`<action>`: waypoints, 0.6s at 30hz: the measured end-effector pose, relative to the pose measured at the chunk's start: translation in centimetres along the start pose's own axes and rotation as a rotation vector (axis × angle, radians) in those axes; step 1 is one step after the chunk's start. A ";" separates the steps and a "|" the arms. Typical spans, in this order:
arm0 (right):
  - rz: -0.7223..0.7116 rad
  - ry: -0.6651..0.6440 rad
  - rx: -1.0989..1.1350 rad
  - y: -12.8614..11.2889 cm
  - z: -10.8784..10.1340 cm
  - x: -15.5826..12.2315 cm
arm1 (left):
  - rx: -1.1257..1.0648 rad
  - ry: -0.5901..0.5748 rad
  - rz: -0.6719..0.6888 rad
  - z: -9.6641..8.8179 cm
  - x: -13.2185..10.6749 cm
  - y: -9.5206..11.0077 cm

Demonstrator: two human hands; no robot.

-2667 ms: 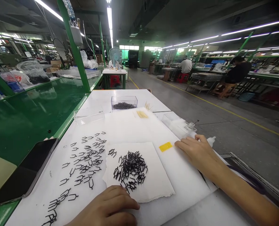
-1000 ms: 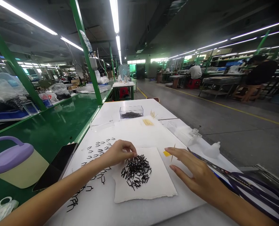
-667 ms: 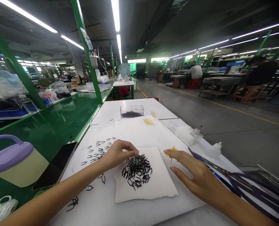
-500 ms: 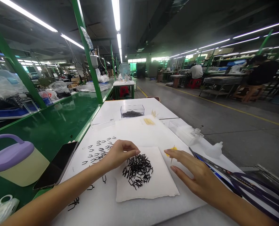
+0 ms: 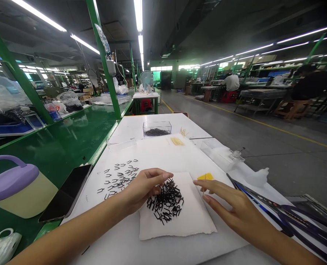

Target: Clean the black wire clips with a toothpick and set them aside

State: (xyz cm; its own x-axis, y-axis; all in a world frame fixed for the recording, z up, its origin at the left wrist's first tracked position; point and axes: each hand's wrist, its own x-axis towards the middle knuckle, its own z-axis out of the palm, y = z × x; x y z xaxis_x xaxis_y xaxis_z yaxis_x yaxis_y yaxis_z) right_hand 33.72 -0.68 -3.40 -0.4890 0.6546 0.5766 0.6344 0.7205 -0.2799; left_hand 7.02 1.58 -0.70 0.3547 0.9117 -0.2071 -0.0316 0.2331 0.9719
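A pile of small black forked pieces [image 5: 166,202] lies on a folded white cloth [image 5: 180,228]. At the pile's upper edge is my left hand [image 5: 146,186], its thumb and forefinger pinched together; whatever is between the tips is too small to make out. My right hand [image 5: 232,200], to the right of the cloth, grips a thin wooden toothpick [image 5: 204,187] between thumb and fingers. Just beyond those fingertips is a yellow pad [image 5: 206,176]. More forked pieces [image 5: 121,178] are spread out on the white surface left of the cloth, partly covered by my left hand.
Farther back stand a clear box [image 5: 157,129] of black pieces and a row of toothpicks [image 5: 177,141]. Large scissors [image 5: 290,217] lie at right. A phone [image 5: 66,191] and a purple-lidded container [image 5: 14,184] are at left. People sit at distant benches.
My left hand has shifted slightly right across the top of the pile, its fingers curling closer together. My right hand still has the toothpick, now tilted differently. The view has turned a little.
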 end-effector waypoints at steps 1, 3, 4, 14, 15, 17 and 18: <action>0.015 0.002 0.021 -0.2 0.0 0.2 | 0.001 0.013 0.015 0.1 0.0 0.1; 0.045 0.016 0.058 -0.9 -0.1 0.8 | 0.023 0.038 0.047 0.3 -0.1 0.2; 0.068 0.027 0.073 -1.3 -0.1 1.3 | 0.042 0.046 0.063 0.5 -0.1 0.2; 0.369 -0.075 0.261 -4.8 2.7 4.8 | 0.131 0.105 0.205 1.0 -0.3 -0.9; 0.376 -0.081 0.275 -4.8 2.9 4.7 | 0.120 0.110 0.215 1.1 -0.3 -0.9; 0.382 -0.081 0.302 -4.8 2.9 4.6 | 0.089 0.108 0.226 1.2 -0.3 -0.9; 0.376 -0.081 0.314 -4.8 2.8 4.6 | 0.074 0.094 0.228 1.3 -0.4 -0.9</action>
State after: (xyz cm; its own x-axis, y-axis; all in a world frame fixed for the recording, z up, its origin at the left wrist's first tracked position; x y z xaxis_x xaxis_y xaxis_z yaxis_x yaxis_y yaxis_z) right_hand 26.76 -0.50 -1.53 -0.3142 0.8889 0.3334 0.5710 0.4575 -0.6817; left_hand 8.15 0.59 -1.33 0.2577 0.9662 0.0123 -0.0312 -0.0044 0.9995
